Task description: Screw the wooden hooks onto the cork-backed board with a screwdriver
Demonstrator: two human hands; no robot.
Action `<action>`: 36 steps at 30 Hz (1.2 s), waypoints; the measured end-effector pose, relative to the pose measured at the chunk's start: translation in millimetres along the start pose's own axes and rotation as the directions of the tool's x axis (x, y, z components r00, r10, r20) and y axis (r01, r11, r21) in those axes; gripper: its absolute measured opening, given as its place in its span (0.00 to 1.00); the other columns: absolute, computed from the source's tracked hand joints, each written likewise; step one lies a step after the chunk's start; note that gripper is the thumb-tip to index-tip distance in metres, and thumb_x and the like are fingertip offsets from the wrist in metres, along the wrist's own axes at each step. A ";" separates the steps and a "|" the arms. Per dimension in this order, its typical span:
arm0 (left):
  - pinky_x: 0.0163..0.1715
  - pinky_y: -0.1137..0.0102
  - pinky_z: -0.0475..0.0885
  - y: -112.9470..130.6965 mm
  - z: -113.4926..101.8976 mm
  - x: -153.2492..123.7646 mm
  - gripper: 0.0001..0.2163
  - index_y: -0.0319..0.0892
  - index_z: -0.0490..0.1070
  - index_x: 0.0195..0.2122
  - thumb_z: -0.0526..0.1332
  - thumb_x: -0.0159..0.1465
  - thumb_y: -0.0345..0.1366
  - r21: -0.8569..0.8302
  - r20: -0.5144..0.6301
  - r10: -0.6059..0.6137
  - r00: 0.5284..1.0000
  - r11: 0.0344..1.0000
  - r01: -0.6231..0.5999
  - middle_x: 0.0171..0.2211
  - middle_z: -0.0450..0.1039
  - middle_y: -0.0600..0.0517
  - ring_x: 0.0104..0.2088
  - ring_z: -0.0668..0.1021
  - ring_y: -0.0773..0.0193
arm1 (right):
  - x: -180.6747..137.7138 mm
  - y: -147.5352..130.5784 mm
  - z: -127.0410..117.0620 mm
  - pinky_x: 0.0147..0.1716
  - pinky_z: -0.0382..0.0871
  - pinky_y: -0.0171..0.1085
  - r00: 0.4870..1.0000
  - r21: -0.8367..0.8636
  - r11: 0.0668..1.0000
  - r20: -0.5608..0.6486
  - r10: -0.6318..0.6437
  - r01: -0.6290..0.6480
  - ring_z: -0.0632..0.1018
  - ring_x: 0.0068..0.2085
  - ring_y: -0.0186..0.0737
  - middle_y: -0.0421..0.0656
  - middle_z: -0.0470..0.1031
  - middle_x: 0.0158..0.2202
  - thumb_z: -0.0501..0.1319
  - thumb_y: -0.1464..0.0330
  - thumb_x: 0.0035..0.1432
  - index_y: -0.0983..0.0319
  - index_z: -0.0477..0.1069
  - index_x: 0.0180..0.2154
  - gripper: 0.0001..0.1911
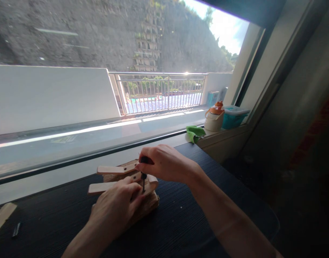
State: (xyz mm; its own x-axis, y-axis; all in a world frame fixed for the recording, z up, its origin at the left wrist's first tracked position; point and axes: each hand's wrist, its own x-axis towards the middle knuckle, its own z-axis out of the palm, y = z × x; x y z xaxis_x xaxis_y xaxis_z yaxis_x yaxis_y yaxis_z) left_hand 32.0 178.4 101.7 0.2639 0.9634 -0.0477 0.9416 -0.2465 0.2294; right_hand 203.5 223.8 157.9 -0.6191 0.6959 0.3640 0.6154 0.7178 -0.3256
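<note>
My right hand (168,163) is closed round the black handle of a screwdriver (143,175). The screwdriver stands nearly upright, its tip at a dark screw spot on a pale wooden strip (152,182). This strip lies over a rough, bark-edged wood block (153,202) on the dark table. Just left of the shaft, my left hand (117,200) presses closed fingers on the strip, hiding part of it and the block. Behind, another angled wooden strip (109,170) with dark screw spots lies across the block.
On the dark table (180,222), a loose wood piece (3,216) and a small dark item (16,229) lie at the left. A green cloth (195,133), a cream bottle with orange top (214,118) and a teal lidded box (232,118) sit along the windowsill.
</note>
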 end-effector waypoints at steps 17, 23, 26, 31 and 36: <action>0.30 0.68 0.58 1.5 0.0 0.3 0.14 0.46 0.71 0.25 0.52 0.63 0.44 0.027 -0.007 -0.010 1.000 1.000 0.011 0.37 0.73 0.52 0.34 0.75 0.61 | -3.4 -6.3 -5.3 0.27 0.52 0.32 0.995 0.082 0.996 0.087 -0.055 0.048 0.66 0.27 0.31 0.39 0.72 0.26 0.58 0.63 0.61 0.64 0.74 0.38 0.11; 0.29 0.67 0.59 1.8 -0.2 0.0 0.14 0.47 0.72 0.25 0.52 0.63 0.43 0.020 0.009 -0.020 1.000 1.000 0.020 0.35 0.72 0.51 0.33 0.74 0.59 | 0.8 2.5 0.4 0.26 0.49 0.32 1.000 0.030 0.999 0.016 0.017 -0.018 0.64 0.25 0.30 0.37 0.69 0.23 0.60 0.56 0.58 0.63 0.72 0.31 0.16; 0.30 0.67 0.59 1.3 -0.4 -0.5 0.14 0.46 0.71 0.25 0.52 0.63 0.43 0.017 0.011 -0.011 1.000 1.000 0.011 0.37 0.73 0.51 0.33 0.75 0.60 | -0.9 -0.8 2.0 0.26 0.49 0.32 1.000 0.005 1.000 0.002 0.003 -0.003 0.65 0.26 0.31 0.38 0.71 0.25 0.58 0.60 0.60 0.62 0.72 0.35 0.12; 0.30 0.68 0.60 1.3 -0.6 -0.2 0.13 0.47 0.74 0.29 0.53 0.63 0.44 0.017 0.009 -0.033 0.999 0.999 0.033 0.36 0.74 0.51 0.35 0.76 0.60 | -7.1 -11.1 0.4 0.27 0.52 0.32 0.991 0.021 0.994 0.069 -0.113 0.112 0.69 0.30 0.34 0.40 0.75 0.31 0.56 0.66 0.60 0.59 0.72 0.43 0.11; 0.29 0.69 0.59 1.6 -0.4 0.2 0.14 0.47 0.73 0.26 0.53 0.63 0.44 0.023 -0.003 -0.018 1.000 1.000 0.018 0.36 0.74 0.53 0.34 0.76 0.62 | -7.4 -11.7 -1.1 0.28 0.53 0.32 0.988 0.041 0.992 0.092 -0.126 0.122 0.71 0.31 0.35 0.41 0.76 0.33 0.55 0.66 0.61 0.61 0.72 0.42 0.11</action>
State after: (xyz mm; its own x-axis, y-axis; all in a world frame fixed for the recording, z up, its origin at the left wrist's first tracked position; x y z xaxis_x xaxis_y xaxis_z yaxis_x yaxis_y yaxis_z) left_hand 33.5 178.2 102.4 0.2459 0.9681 -0.0488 0.9509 -0.2311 0.2059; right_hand 201.4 210.2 160.0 -0.7337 0.5992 0.3205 0.5145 0.7979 -0.3141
